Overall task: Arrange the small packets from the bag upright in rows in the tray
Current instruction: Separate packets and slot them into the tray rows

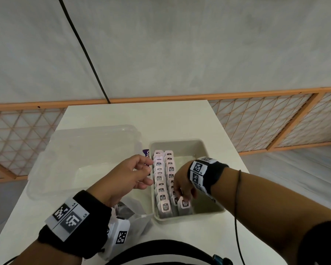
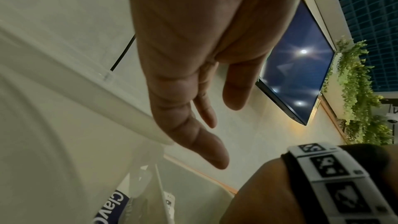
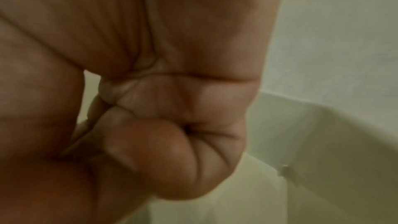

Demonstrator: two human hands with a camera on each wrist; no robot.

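Observation:
A beige tray (image 1: 199, 145) stands mid-table with two rows of small pink-and-white packets (image 1: 161, 180) upright along its left side. My right hand (image 1: 183, 195) reaches down into the tray and pinches the front packet (image 1: 184, 204) of the second row. In the right wrist view the right hand (image 3: 103, 125) has its fingers curled tight over a thin packet edge (image 3: 86, 135). My left hand (image 1: 148, 171) hovers just left of the tray's wall, fingers relaxed and holding nothing; the left hand (image 2: 224, 130) shows the same. The clear bag (image 1: 134, 213) lies under my left wrist.
A large clear plastic container (image 1: 84, 150) lies left of the tray. A purple-labelled pack (image 1: 146, 153) sits between them, and the purple label (image 2: 114, 207) also shows in the left wrist view. The tray's right half (image 1: 204, 188) holds no packets. A black cable (image 1: 237, 207) hangs by my right forearm.

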